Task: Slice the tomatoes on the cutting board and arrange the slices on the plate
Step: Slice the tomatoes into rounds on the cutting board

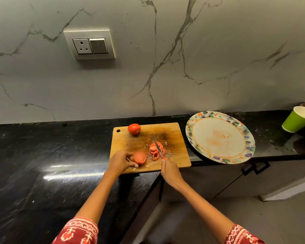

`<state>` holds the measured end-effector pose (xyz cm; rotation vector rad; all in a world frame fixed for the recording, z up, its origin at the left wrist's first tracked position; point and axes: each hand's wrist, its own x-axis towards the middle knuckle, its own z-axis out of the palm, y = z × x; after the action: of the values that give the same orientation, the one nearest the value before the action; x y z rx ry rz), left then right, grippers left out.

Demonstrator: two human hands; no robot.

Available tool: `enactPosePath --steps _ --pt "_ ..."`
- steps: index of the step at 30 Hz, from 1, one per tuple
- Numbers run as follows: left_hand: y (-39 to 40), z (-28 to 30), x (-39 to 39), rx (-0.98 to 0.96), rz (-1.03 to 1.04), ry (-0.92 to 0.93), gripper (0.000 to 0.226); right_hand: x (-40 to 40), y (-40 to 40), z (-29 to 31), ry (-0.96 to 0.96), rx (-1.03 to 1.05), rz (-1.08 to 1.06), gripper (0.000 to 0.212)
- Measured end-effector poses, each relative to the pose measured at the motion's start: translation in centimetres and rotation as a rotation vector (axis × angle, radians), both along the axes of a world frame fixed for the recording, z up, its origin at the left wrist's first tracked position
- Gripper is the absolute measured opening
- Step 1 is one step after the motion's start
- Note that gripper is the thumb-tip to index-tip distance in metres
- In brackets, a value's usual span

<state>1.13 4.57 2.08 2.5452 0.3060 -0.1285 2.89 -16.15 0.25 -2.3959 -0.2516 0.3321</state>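
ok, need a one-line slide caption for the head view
Left hand holds a tomato piece while the right hand rests a knife on slices; plate bare.

I see a tan wooden board [148, 138], darkened to a brown stain at its middle. On its far edge sits a red tomato [134, 128]; the cut tomato [140, 157] at its near edge shows a paler orange-red face, and the slices [156, 150] beside it are red with pale rings. The knife [157, 144] over them has a silvery blade and a red handle. Right of the board, the plate [197, 127] is white with orange smears, an orange ring and a rim of blue, green and purple blotches. Farther right stands a green cup [297, 119], white inside. The desk [51, 155] under the board is glossy black; the wall [165, 59] behind is grey with darker veins. My sleeves [77, 231] are red with a white pattern.
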Motion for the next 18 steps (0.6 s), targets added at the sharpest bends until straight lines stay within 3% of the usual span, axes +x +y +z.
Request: enactPosePath --steps 2,8,11,18 --pt "0.5 0.7 -0.1 0.122 -0.022 0.031 0.04 0.0 -0.1 0.0 0.002 0.005 -0.012 0.034" --pt "0.7 2.0 2.4 0.305 -0.368 0.012 0.069 0.3 -0.1 -0.4 0.008 0.009 -0.014 0.033" --pt "0.6 1.8 3.6 0.278 -0.45 0.107 0.07 0.5 -0.1 -0.3 0.008 0.027 -0.039 0.034" --pt "1.3 1.0 4.0 0.051 -0.41 0.289 0.062 0.0 -0.3 -0.3 0.017 0.067 -0.048 0.032"
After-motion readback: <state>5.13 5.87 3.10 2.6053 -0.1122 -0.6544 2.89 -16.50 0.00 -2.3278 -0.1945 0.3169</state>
